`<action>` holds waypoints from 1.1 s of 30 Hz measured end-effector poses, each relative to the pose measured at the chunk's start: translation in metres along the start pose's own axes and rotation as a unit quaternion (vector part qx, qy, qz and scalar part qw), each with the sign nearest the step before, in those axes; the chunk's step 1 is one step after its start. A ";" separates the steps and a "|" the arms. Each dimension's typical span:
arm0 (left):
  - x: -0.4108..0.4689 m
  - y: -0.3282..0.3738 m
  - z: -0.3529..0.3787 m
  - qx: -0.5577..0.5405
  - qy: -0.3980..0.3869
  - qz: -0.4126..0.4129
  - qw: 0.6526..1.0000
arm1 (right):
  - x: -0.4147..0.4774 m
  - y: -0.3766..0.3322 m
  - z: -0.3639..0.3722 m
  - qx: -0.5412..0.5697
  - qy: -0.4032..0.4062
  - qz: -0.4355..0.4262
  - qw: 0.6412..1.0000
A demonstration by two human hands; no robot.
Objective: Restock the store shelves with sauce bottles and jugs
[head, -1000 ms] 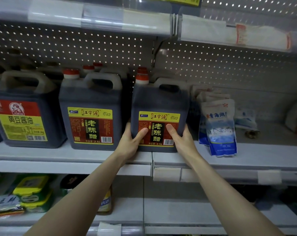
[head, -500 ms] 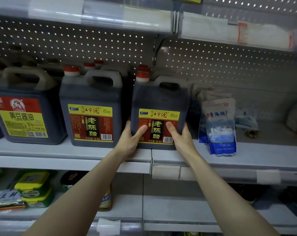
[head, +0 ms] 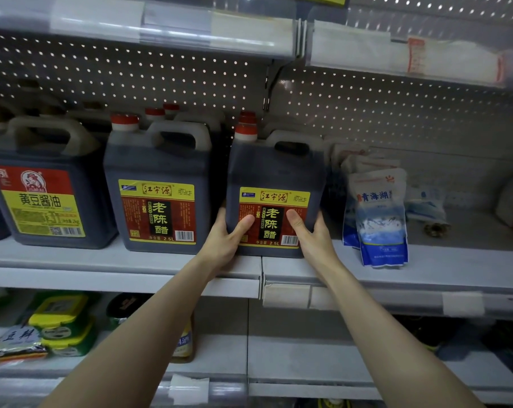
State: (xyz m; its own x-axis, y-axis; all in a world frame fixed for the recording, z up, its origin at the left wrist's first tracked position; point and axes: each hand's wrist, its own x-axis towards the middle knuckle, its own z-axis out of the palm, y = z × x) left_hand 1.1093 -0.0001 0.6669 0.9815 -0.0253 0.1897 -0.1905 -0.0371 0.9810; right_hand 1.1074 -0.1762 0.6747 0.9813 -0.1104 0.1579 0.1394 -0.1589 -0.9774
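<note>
Gripped the jug [head: 275, 178] at its lower corners, left hand [head: 225, 241] and right hand [head: 312, 238] both curled round it, thumbs on the label. Sat at the front of the shelf [head: 443, 272], between a matching jug [head: 158, 175] and some bags [head: 380, 219]. Probably best slid straight back, level, label outward. Looked dark, full, red-capped, with a moulded handle on top.

Single head view: faces middle shelf [head: 72, 262] head-on, near, wide-angle; lower shelf [head: 308, 357] below.
</note>
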 end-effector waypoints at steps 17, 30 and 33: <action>-0.002 0.003 0.000 0.020 0.005 -0.020 1.000 | -0.003 -0.005 -0.002 0.015 -0.010 0.002 1.000; -0.039 0.038 -0.015 0.081 0.010 -0.035 0.996 | -0.034 -0.044 -0.014 -0.001 0.014 -0.004 1.000; -0.046 0.057 -0.023 0.086 0.005 -0.014 0.996 | -0.042 -0.070 -0.018 -0.020 0.024 -0.034 0.999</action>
State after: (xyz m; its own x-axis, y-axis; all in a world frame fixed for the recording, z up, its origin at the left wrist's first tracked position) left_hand 1.0537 0.0218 0.7150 0.9863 -0.0125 0.1644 -0.1634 -0.2080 0.9644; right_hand 1.0537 -0.1780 0.7389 0.9621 -0.1444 0.2315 0.1997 -0.2057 -0.9580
